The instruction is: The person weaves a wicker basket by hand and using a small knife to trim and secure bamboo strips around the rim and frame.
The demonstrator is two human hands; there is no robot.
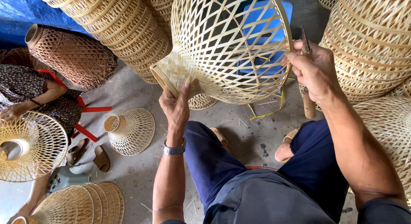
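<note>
A pale woven bamboo lampshade frame (222,48) is lifted in front of me, its narrow neck pointing down-left and its wide rim toward the right. My left hand (176,105) grips it near the neck, thumb pressed on the weave. My right hand (314,70) holds the wide rim together with a knife (306,78) whose thin blade sticks up and whose wooden handle hangs below the fist. My knees in dark blue trousers are below.
Stacks of bamboo shades (115,27) stand at back left and at the right (372,44). A blue plastic stool (265,40) shows through the weave. Another person's arm (25,106) works a shade (25,147) at left. A small shade (130,132), sandals (90,155) and scraps lie on the concrete.
</note>
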